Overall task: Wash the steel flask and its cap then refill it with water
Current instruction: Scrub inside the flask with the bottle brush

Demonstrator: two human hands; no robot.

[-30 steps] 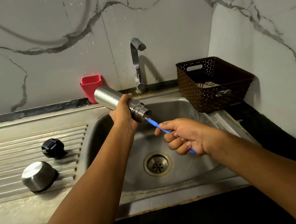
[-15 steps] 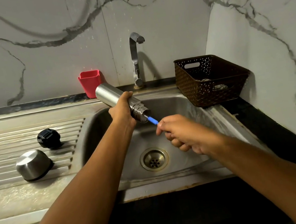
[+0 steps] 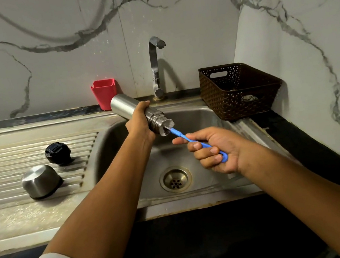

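My left hand (image 3: 139,122) grips the steel flask (image 3: 125,106) around its middle and holds it tilted over the sink basin (image 3: 196,116), threaded mouth pointing down to the right. My right hand (image 3: 214,151) grips the blue handle of a bottle brush (image 3: 178,133). The brush's bristles show at the flask's mouth, partly inside it. On the ribbed drainboard (image 3: 3,158) to the left lie the steel cup cap (image 3: 40,181), upside down, and the black inner stopper (image 3: 58,153).
The tap (image 3: 156,64) stands behind the basin with no water running. A red cup (image 3: 104,93) stands against the wall behind the flask. A brown perforated basket (image 3: 238,87) sits at the right of the sink. The drain (image 3: 175,178) lies below my hands.
My right hand pushed the brush deep into the flask, then drew it back out toward me, so the bristles now show at the mouth. The flask stays held at the same tilt.
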